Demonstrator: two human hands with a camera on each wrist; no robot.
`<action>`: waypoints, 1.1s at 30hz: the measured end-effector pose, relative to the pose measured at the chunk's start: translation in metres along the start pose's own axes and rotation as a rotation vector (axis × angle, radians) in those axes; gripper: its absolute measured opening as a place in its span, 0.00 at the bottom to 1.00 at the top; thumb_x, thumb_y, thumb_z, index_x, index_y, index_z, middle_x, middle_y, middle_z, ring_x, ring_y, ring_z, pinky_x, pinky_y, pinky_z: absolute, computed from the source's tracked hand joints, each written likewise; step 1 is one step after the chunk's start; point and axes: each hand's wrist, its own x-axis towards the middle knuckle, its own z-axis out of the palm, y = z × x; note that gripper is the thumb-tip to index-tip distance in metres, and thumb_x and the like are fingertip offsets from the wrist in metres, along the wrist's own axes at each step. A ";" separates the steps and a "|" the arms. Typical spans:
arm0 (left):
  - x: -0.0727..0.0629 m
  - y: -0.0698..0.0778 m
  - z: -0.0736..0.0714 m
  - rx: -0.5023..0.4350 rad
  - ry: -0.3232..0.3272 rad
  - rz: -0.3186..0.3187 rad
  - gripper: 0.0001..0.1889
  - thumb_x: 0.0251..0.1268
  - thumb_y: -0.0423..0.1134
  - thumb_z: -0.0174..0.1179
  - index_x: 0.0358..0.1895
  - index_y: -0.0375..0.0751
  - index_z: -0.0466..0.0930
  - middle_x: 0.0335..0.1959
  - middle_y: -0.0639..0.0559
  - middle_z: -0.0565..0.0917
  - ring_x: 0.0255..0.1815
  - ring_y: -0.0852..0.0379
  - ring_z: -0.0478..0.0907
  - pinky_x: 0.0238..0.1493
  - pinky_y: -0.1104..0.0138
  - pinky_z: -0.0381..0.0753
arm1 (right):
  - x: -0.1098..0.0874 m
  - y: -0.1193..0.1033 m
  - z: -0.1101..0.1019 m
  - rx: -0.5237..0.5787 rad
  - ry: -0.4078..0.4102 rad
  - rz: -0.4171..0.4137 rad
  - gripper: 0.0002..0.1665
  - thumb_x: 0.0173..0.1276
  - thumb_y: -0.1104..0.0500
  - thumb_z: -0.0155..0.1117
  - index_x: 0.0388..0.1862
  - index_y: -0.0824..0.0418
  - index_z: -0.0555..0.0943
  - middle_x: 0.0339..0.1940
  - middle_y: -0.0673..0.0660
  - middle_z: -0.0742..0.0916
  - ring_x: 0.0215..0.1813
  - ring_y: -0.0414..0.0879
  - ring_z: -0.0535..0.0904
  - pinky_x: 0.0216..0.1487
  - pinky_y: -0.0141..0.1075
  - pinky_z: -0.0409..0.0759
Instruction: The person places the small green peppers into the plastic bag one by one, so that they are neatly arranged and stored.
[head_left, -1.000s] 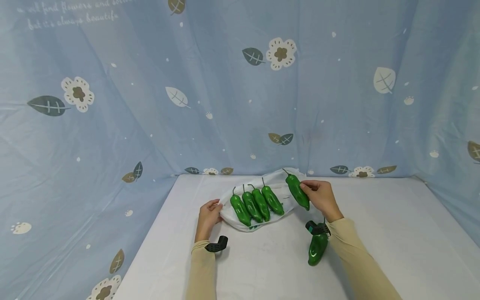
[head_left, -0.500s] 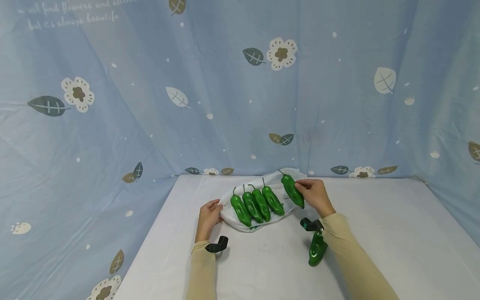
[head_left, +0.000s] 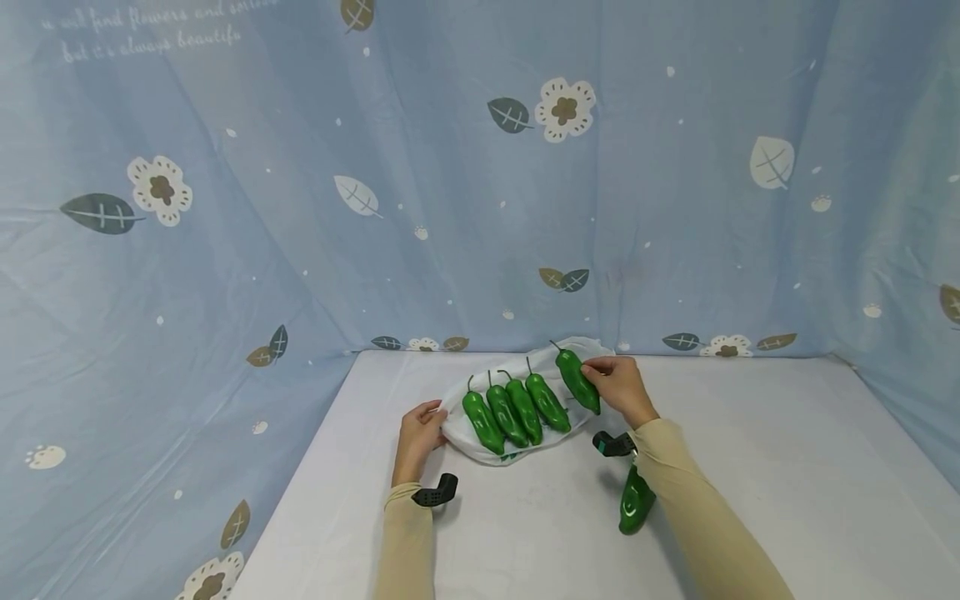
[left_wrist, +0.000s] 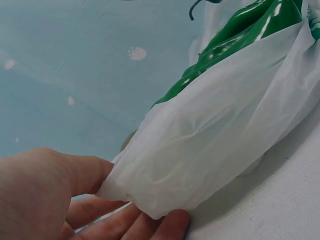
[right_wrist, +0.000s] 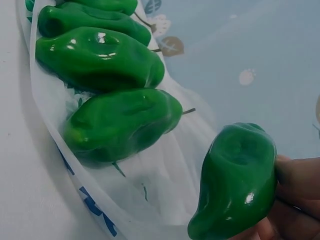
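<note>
A white plastic bag [head_left: 480, 454] lies spread on the table, with several green peppers [head_left: 515, 410] side by side on it. My left hand [head_left: 417, 437] pinches the bag's left edge between thumb and fingers; the left wrist view shows the thin plastic [left_wrist: 200, 140] pulled up from the table. Over the bag's right part, my right hand [head_left: 621, 388] pinches another green pepper [head_left: 577, 379] by its side, stem pointing away. In the right wrist view this held pepper [right_wrist: 237, 185] is apart from the row. One more pepper [head_left: 636, 504] lies on the table, partly behind the right sleeve.
A white-covered table [head_left: 525, 533] carries everything. Behind it hangs a blue curtain [head_left: 450, 167] with leaf and flower prints. Black wrist cameras [head_left: 437, 490] sit on both wrists.
My right hand has moved left with the pepper, bringing it closer to the row on the bag. The left hand stays in place at the bag's edge.
</note>
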 end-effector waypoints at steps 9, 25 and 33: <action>0.000 0.001 0.001 0.007 0.004 0.001 0.21 0.76 0.40 0.57 0.67 0.35 0.77 0.59 0.33 0.84 0.50 0.50 0.85 0.42 0.65 0.89 | 0.002 -0.002 0.005 -0.001 -0.035 0.014 0.18 0.78 0.59 0.61 0.57 0.70 0.85 0.55 0.70 0.88 0.55 0.61 0.85 0.48 0.42 0.87; 0.000 0.000 0.001 0.001 0.002 -0.004 0.22 0.77 0.40 0.57 0.68 0.36 0.77 0.61 0.33 0.84 0.50 0.50 0.85 0.43 0.65 0.89 | 0.011 0.012 0.015 -0.032 -0.067 0.073 0.18 0.79 0.58 0.60 0.59 0.68 0.85 0.60 0.70 0.87 0.60 0.62 0.84 0.56 0.48 0.86; -0.001 0.001 0.001 0.006 0.000 -0.007 0.22 0.77 0.40 0.57 0.68 0.36 0.76 0.62 0.33 0.83 0.49 0.51 0.86 0.43 0.65 0.89 | 0.011 0.013 0.018 -0.040 -0.079 0.094 0.18 0.79 0.59 0.60 0.58 0.69 0.85 0.59 0.70 0.87 0.59 0.62 0.84 0.55 0.49 0.86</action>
